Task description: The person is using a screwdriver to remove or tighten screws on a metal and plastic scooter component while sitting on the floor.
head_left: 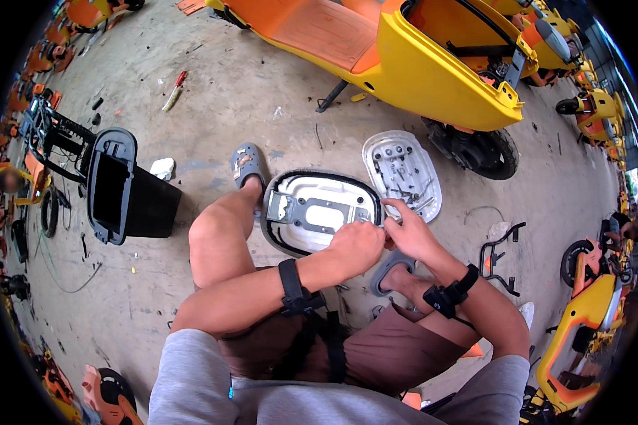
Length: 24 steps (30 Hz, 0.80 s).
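Observation:
An oval scooter seat (287,237) lies underside up between my feet, its pale inner shell framed by a dark rim. A grey metal bracket (299,212) runs across its middle. At the seat's right end my left hand (361,246) is closed in a fist, back of the hand up. Right against it, my right hand (410,232) is closed too, thumb and index finger pinched by the rim. Whatever the fingers hold is hidden behind them. Just beyond, a pale oval tray-like shell (427,166) carries several screws and small metal parts.
A yellow and orange scooter body (404,78) stands ahead, its wheel (493,157) near the shell. To the left is a black storage bucket (152,205); a red-handled screwdriver (177,86) lies farther off. A black bent tube frame (490,258) rests at right.

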{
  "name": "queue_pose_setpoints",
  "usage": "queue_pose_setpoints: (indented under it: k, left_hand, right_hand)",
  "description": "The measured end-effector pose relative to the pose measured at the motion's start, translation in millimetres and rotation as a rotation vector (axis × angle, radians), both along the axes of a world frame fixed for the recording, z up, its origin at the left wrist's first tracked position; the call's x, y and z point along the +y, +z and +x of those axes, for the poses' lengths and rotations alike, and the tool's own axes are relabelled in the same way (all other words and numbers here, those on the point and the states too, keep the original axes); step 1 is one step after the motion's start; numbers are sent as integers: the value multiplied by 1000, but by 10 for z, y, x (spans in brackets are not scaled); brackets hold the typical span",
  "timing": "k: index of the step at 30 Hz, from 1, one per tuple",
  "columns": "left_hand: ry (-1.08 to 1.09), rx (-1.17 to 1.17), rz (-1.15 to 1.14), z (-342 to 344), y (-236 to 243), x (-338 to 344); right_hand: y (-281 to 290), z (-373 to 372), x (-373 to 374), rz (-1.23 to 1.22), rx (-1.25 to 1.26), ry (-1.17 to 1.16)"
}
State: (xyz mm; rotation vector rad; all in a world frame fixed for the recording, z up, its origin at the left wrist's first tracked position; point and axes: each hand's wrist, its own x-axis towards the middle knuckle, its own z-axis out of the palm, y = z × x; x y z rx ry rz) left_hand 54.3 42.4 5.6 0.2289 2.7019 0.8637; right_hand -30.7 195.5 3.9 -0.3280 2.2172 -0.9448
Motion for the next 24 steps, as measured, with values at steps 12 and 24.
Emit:
queue_pose_setpoints:
  k: [12, 24]
  left_hand:
    - [22, 160, 84, 45, -372, 142]
    - [-14, 11, -42, 6, 69, -89]
  right_hand:
    - [23, -133, 23, 46, -10, 106]
    - [-247, -5, -92, 11, 325, -21]
